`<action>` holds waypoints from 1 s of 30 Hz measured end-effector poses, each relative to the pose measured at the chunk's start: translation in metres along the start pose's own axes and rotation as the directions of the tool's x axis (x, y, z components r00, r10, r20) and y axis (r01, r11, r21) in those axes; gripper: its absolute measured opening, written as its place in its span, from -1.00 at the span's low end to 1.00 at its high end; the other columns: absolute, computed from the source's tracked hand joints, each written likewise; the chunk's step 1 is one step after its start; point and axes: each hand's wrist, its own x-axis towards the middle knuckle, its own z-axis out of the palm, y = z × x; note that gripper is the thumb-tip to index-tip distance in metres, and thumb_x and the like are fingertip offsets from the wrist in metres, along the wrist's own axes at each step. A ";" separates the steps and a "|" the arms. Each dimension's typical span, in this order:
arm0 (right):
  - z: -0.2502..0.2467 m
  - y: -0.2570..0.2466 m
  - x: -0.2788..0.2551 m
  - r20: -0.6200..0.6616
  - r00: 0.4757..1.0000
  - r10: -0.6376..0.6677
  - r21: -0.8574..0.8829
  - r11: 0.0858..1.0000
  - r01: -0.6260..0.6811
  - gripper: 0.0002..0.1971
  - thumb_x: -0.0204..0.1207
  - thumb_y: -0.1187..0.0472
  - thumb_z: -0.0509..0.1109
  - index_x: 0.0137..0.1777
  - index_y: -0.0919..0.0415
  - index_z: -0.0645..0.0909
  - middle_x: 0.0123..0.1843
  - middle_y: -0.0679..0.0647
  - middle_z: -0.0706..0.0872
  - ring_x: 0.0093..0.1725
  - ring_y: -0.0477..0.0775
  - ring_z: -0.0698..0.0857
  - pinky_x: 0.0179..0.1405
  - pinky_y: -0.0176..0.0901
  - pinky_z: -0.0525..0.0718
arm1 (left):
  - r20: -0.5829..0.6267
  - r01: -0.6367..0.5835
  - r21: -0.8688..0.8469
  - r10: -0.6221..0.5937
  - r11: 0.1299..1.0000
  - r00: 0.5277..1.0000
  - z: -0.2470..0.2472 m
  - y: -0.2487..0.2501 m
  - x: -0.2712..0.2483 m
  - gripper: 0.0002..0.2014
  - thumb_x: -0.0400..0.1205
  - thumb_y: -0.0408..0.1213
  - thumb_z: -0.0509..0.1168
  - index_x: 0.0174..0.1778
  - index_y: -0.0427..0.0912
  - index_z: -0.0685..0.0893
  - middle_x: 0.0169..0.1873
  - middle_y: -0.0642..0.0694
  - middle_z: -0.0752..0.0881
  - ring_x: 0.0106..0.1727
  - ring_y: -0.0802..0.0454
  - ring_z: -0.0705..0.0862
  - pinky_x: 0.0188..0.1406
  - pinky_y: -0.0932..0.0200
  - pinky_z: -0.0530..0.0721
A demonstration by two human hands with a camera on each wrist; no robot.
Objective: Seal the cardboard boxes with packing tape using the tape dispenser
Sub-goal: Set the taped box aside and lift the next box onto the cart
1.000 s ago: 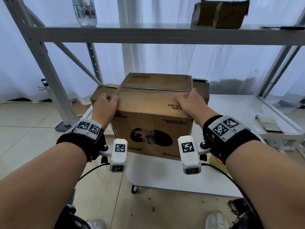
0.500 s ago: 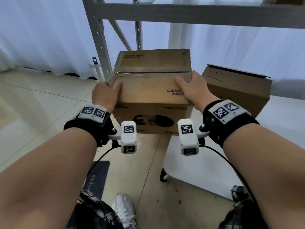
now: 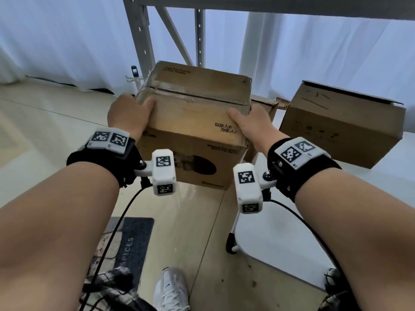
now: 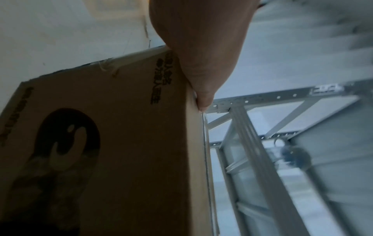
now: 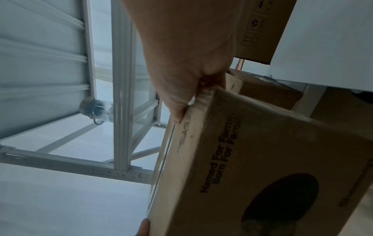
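I hold a brown cardboard box (image 3: 193,117) with a black oval print in the air over the floor, left of the white table. A strip of clear tape covers its top seam. My left hand (image 3: 128,115) grips its left top edge, thumb on the lid. My right hand (image 3: 251,126) grips the right top edge the same way. The left wrist view has the left hand (image 4: 201,47) on the box (image 4: 121,159) corner, and the right wrist view has the right hand (image 5: 185,55) on the box (image 5: 262,159). No tape dispenser shows.
A second cardboard box (image 3: 341,129) stands on the white table (image 3: 280,243) at right, with more cardboard behind it. A grey metal shelf frame (image 3: 137,41) rises behind the held box. A dark mat (image 3: 132,243) and my white shoe (image 3: 170,288) are on the floor.
The box has come off the table and moved left, out over the floor. Both hands keep the same hold. The second box now sits apart at the right.
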 end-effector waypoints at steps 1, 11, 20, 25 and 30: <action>0.005 0.004 0.002 0.015 1.000 0.010 -0.028 1.000 -0.009 -0.21 0.12 -0.38 0.41 0.20 0.21 0.58 0.03 0.10 0.74 -0.01 0.13 0.75 0.07 0.10 0.74 | 0.031 0.002 0.018 -0.003 1.000 1.000 0.006 -0.004 0.002 -0.44 0.58 0.17 0.20 -0.03 -0.39 0.63 -0.13 -0.30 0.68 -0.10 -0.27 0.61 -0.21 0.04 0.43; 0.057 0.094 0.033 0.207 0.951 0.230 -0.287 0.943 -0.166 -0.27 0.62 0.00 0.29 0.67 0.09 -0.02 0.45 0.25 0.50 0.33 0.25 0.59 0.32 0.18 0.60 | 0.342 0.113 0.258 -0.200 0.960 0.918 0.106 -0.058 0.010 -0.21 0.53 0.27 0.28 0.36 -0.37 0.34 0.21 -0.35 0.63 0.22 -0.31 0.62 0.10 -0.05 0.54; 0.060 0.124 0.047 0.324 0.908 0.267 -0.741 0.668 0.068 -0.49 0.53 -0.06 0.42 0.26 0.37 0.57 0.21 0.23 0.68 0.18 0.21 0.65 0.09 -0.08 0.60 | 0.598 -0.094 0.484 -0.251 0.870 0.761 0.182 -0.083 -0.002 -0.12 0.47 0.45 0.14 0.63 0.03 0.14 0.50 -0.29 0.38 0.45 -0.35 0.39 0.42 -0.17 0.41; 0.045 0.113 0.057 0.264 0.940 0.214 -0.768 0.636 0.071 -0.61 0.62 0.01 0.29 0.11 0.37 0.66 0.06 0.24 0.71 0.13 0.23 0.67 0.03 -0.10 0.59 | 0.636 -0.259 0.518 -0.165 0.815 0.754 0.176 -0.066 0.005 -0.39 0.61 0.24 0.16 0.46 -0.07 0.48 0.41 -0.33 0.43 0.45 -0.30 0.35 0.48 -0.10 0.33; 0.011 0.096 0.075 0.058 0.998 0.017 -0.636 0.771 0.024 -0.64 0.63 0.17 0.22 0.35 0.29 0.59 0.28 0.22 0.65 0.34 0.26 0.56 0.33 0.02 0.52 | 0.688 -0.378 0.447 -0.042 0.811 0.724 0.183 -0.044 0.006 -0.53 0.66 0.14 0.15 0.25 -0.16 0.64 0.21 -0.21 0.68 0.26 -0.18 0.59 0.31 0.02 0.45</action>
